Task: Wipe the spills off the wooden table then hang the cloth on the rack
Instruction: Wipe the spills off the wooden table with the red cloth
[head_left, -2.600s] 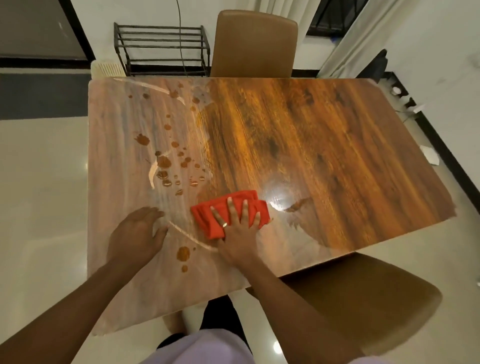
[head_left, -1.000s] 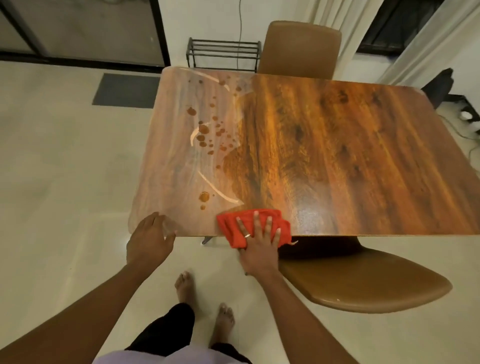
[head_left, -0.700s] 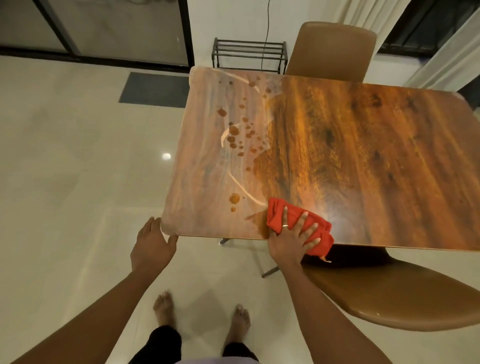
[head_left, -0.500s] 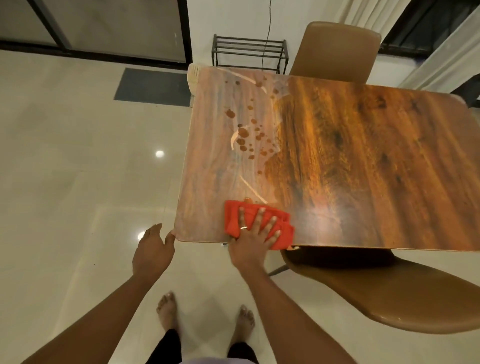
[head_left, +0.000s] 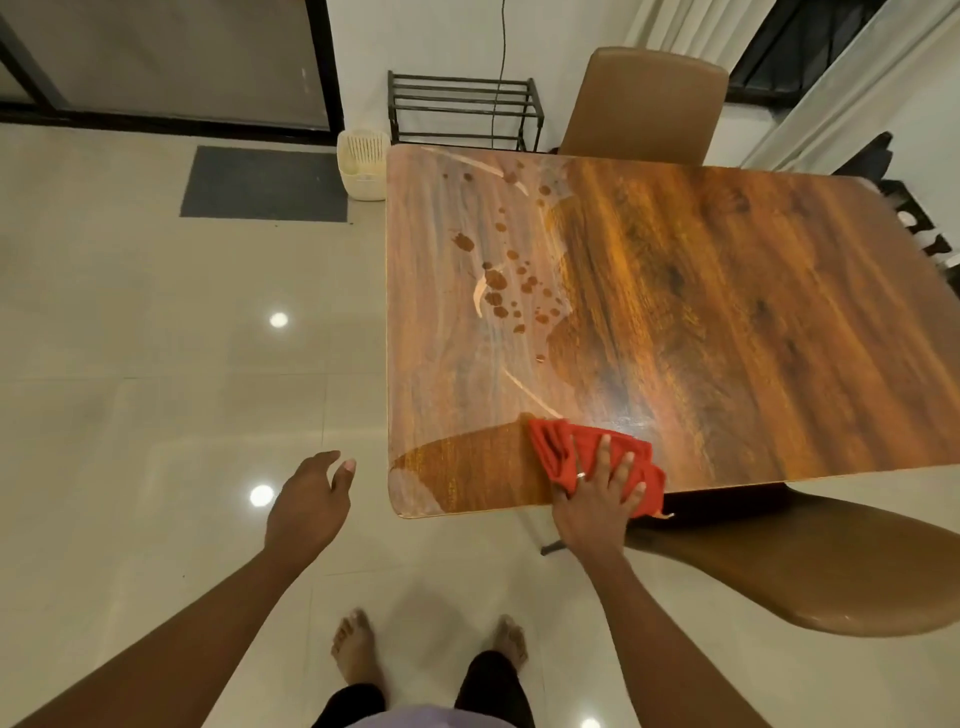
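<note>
A red cloth (head_left: 556, 448) lies bunched on the near edge of the wooden table (head_left: 727, 312). My right hand (head_left: 597, 493) presses flat on it with fingers spread. A wiped, darker streak runs from the cloth to the table's near left corner. Several brown spill drops (head_left: 506, 291) sit on the dull left part of the table, farther away. My left hand (head_left: 311, 499) hovers open over the floor, left of the table corner, touching nothing. A black metal rack (head_left: 465, 111) stands against the far wall behind the table.
One brown chair (head_left: 644, 104) stands at the table's far side, another (head_left: 810, 566) at the near right, beside my right arm. A cream basket (head_left: 362, 163) sits on the floor by the far left corner. A dark mat (head_left: 265, 182) lies beyond. My bare feet stand on glossy tiles.
My right hand has slid the cloth right along the near edge, leaving a wiped streak at the corner. My left hand has come off the table corner and now hangs free.
</note>
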